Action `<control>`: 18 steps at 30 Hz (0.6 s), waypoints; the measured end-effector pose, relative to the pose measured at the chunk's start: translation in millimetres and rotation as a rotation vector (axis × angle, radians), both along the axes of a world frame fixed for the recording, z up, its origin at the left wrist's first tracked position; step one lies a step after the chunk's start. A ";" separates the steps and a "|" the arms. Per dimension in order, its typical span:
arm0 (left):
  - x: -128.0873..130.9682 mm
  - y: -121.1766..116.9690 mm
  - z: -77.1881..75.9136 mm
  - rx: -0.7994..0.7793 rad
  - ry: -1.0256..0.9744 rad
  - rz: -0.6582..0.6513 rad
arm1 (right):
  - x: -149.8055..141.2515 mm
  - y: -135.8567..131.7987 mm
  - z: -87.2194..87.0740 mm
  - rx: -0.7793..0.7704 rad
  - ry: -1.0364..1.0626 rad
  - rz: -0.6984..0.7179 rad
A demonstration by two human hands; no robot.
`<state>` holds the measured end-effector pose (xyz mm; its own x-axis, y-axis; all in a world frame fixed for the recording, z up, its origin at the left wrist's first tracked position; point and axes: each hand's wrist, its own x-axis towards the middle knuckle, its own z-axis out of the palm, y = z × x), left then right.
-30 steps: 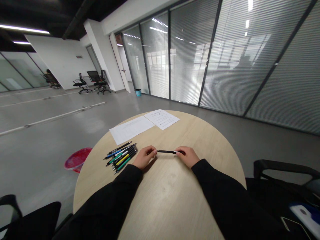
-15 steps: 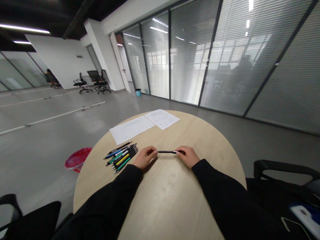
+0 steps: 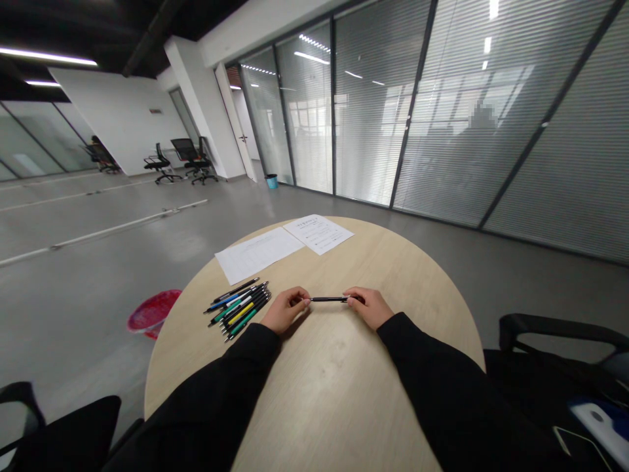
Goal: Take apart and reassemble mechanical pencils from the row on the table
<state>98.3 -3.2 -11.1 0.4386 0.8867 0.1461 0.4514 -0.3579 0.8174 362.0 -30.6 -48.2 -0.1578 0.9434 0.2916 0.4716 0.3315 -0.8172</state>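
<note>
A slim black pen (image 3: 328, 299) lies crosswise between my two hands, just above or on the round wooden table (image 3: 339, 387); which of these I cannot tell. My left hand (image 3: 285, 309) pinches its left tip between thumb and fingers. At the other end, my right hand (image 3: 370, 307) is closed on the pen, its fingers partly covering that end. Left of my left hand is a loose pile of several pens (image 3: 240, 308), mostly black with green, blue, yellow and white parts.
Two printed paper sheets (image 3: 260, 254) lie at the table's far side. A red basket (image 3: 153, 313) stands on the floor to the left. Black chairs flank the table, the right one (image 3: 555, 334) with a phone (image 3: 597, 423) on it. Glass partitions (image 3: 363, 131) rise behind.
</note>
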 end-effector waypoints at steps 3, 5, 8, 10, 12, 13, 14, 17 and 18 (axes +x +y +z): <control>0.8 -1.1 0.8 -0.022 -0.011 -0.004 | -0.1 0.1 -1.8 -0.025 0.051 0.008; 1.6 -2.1 1.0 -0.030 -0.022 -0.010 | 0.1 0.2 -1.8 -0.027 0.054 0.017; 2.7 -2.8 0.1 -0.005 -0.020 -0.010 | 0.3 0.0 -0.1 -0.028 0.016 0.014; 3.2 -2.6 -1.2 0.021 -0.007 0.002 | 0.1 -0.4 1.6 -0.016 -0.024 0.016; 3.5 -2.2 -2.7 0.041 0.012 0.016 | -0.2 -1.0 3.2 0.000 -0.054 0.016; 3.7 -2.1 -3.4 0.047 0.018 0.022 | -0.3 -1.2 3.7 0.004 -0.061 0.015; 3.9 -2.0 -4.0 0.051 0.022 0.025 | -0.4 -1.4 4.1 0.007 -0.062 0.011; 4.5 -2.1 -4.9 0.042 0.010 0.019 | -0.6 -1.6 4.4 0.007 -0.052 0.000; 4.7 -2.3 -4.9 0.031 0.000 0.015 | -0.6 -1.7 4.3 0.007 -0.048 -0.002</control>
